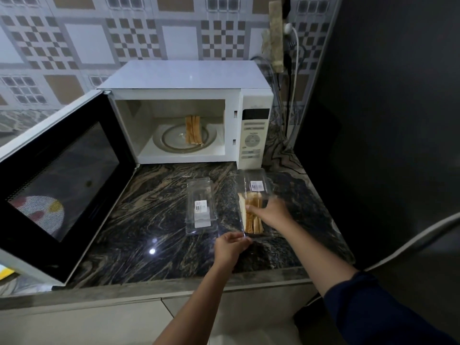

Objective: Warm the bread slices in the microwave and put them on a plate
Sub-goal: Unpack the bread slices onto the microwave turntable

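Standing between right fingers point(251, 208): boxed bread slices point(254, 224)

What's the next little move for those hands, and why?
Probably the right hand lifts the slices from the clear box toward the microwave: its door stands open, bread already lies on the turntable, and the left hand pinches the box's near edge.

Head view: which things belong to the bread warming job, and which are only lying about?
For the job: microwave, door open; bread slices on its glass tray; open pack with more slices; left hand pinching its edge; right hand on those slices, grip blurred.
Lying about: second clear pack, no bread visible; wall cables.
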